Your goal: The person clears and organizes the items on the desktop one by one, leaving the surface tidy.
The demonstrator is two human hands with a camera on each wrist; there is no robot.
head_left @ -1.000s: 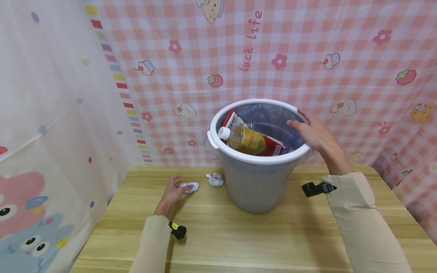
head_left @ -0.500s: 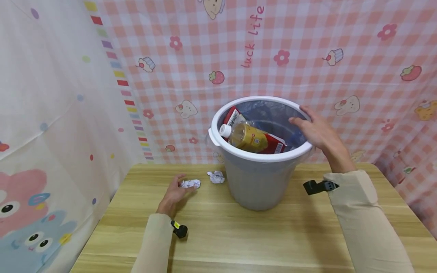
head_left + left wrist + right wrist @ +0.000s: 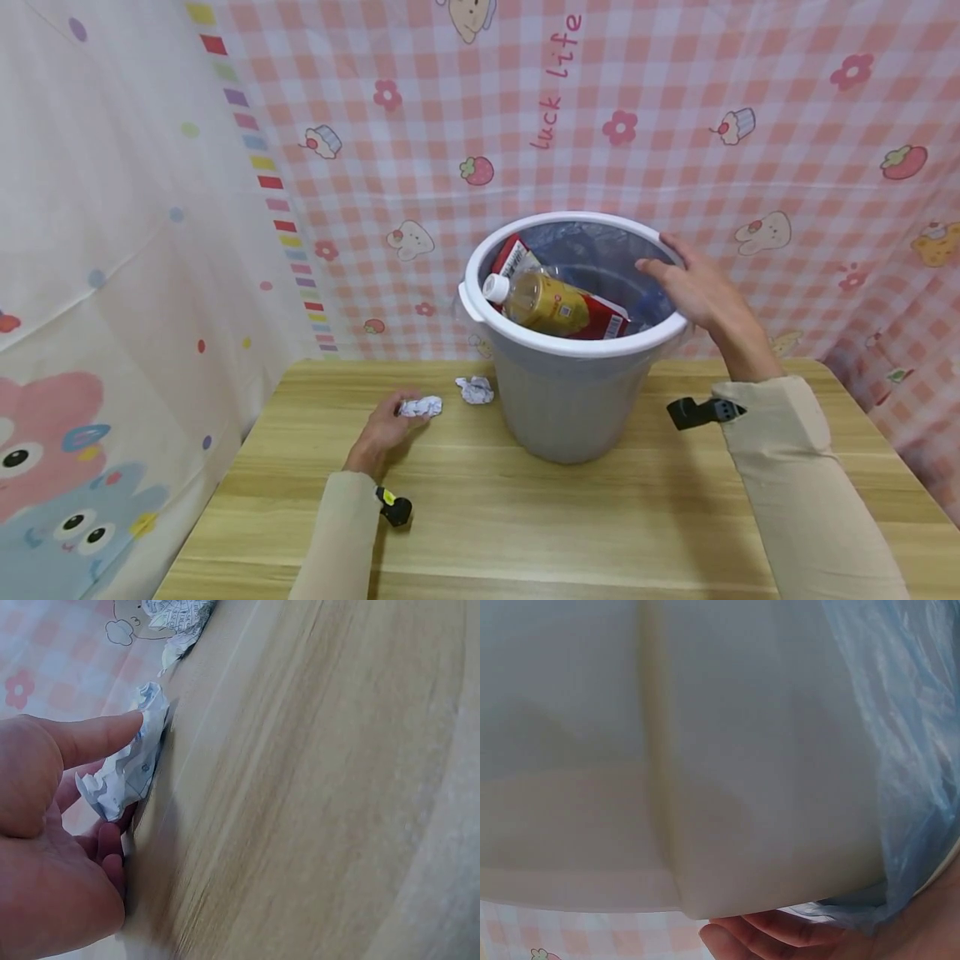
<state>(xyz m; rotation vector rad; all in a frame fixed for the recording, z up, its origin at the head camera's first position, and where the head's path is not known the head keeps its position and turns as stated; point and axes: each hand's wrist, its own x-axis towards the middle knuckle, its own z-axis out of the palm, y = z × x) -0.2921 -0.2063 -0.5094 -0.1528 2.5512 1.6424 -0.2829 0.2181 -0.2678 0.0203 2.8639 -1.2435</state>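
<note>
My left hand (image 3: 385, 427) rests low over the wooden tabletop at the left and pinches a crumpled white paper ball (image 3: 423, 407). In the left wrist view the thumb lies along the near side of the crumpled paper (image 3: 135, 766), with the fingers curled behind it. My right hand (image 3: 699, 292) grips the right side of the white rim of a grey trash can (image 3: 567, 408), thumb inside and fingers outside. The right wrist view shows those fingers beneath the can's wall (image 3: 757, 787), beside its thin bluish liner (image 3: 915, 742).
A second crumpled paper ball (image 3: 475, 390) lies between the left hand and the can. Inside the can lie a yellow-labelled plastic bottle (image 3: 553, 305) with a white cap and red packaging (image 3: 609, 322). A pink checked cloth (image 3: 420, 167) hangs behind the table.
The left fingers have closed in around the nearer paper ball, which was by the loose fingers before. The right hand keeps its place on the rim; the view shifted slightly.
</note>
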